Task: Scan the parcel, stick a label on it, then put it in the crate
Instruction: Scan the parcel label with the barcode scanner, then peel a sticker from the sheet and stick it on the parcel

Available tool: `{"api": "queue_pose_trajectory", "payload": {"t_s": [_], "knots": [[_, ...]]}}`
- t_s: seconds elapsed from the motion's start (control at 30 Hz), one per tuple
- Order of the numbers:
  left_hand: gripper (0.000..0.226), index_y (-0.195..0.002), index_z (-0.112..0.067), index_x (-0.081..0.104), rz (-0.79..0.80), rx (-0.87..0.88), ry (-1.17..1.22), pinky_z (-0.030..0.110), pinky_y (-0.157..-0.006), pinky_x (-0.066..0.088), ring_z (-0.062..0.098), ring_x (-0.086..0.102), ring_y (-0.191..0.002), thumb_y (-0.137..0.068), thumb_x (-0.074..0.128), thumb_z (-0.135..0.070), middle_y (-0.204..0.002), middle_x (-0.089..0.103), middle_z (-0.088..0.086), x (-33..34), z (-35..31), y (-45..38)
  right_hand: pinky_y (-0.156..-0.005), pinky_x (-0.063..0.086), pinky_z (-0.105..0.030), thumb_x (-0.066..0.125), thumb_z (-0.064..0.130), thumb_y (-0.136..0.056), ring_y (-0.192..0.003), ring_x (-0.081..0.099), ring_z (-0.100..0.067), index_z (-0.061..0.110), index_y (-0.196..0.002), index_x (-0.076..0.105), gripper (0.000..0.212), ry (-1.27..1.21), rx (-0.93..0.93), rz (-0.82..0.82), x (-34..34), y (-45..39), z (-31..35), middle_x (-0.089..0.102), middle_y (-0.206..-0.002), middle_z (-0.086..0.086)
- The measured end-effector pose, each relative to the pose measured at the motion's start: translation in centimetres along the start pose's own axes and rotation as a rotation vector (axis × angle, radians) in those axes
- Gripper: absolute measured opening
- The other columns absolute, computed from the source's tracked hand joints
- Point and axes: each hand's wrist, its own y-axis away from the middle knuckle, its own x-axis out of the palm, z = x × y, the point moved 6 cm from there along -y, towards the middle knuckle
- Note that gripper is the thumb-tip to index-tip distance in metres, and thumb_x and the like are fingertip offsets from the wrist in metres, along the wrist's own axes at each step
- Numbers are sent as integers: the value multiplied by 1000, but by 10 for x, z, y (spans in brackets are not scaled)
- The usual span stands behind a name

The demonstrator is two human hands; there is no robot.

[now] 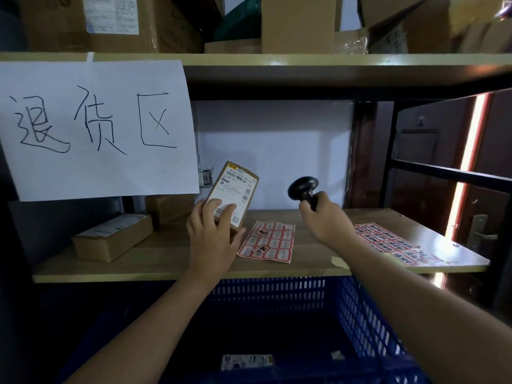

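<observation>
My left hand holds a small brown cardboard parcel tilted upright above the wooden shelf, its white shipping label with barcode facing me. My right hand grips a black handheld scanner by the handle, its head turned left toward the parcel, a short gap between them. A red-and-white label sheet lies flat on the shelf between my hands. A second label sheet lies to the right. The blue plastic crate stands below the shelf's front edge, with a parcel lying in it.
Two more cardboard parcels rest on the shelf at the left. A white paper sign with handwriting hangs from the upper shelf. Large boxes fill the top shelf. A dark door stands at the right.
</observation>
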Motion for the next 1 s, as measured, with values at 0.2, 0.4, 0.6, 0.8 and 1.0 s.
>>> {"api": "queue_pose_trajectory", "payload": {"t_s": [0.2,0.4,0.6,0.8,1.0], "knots": [[54,-115,-14,60,42,-41,14,59,-94,43,38,35,-123,-71,80,-36,-128,39,10,1,11,15,-70,44,-37,43,41,-99,-98,67,-39,5,-126,46,45,410,-47,56,11,-29,-57,65,-115,-18],[53,-113,-16,59,61,-34,17,59,-91,45,39,37,-122,-69,81,-35,-127,40,10,4,19,29,-76,46,-41,49,40,-98,-109,65,-39,6,-134,46,49,571,-26,126,25,-32,-94,63,-123,-21],[54,-113,-14,60,93,-24,2,56,-90,46,37,37,-121,-68,82,-35,-126,42,11,10,26,31,-75,48,-39,51,45,-95,-106,66,-37,9,-132,50,51,563,-29,123,23,-38,-97,68,-120,-17],[53,-112,-14,61,101,-17,13,55,-88,46,35,35,-119,-67,83,-34,-125,41,9,12,30,26,-82,50,-41,50,49,-93,-114,60,-37,5,-130,54,58,555,28,101,24,-38,-93,62,-126,-19],[54,-114,-16,59,126,-45,24,56,-89,47,36,36,-121,-69,82,-35,-128,39,8,16,34,25,-97,46,-46,45,38,-99,-124,50,-34,7,-134,54,48,441,-159,-57,29,-38,-37,53,-136,-17]]}}
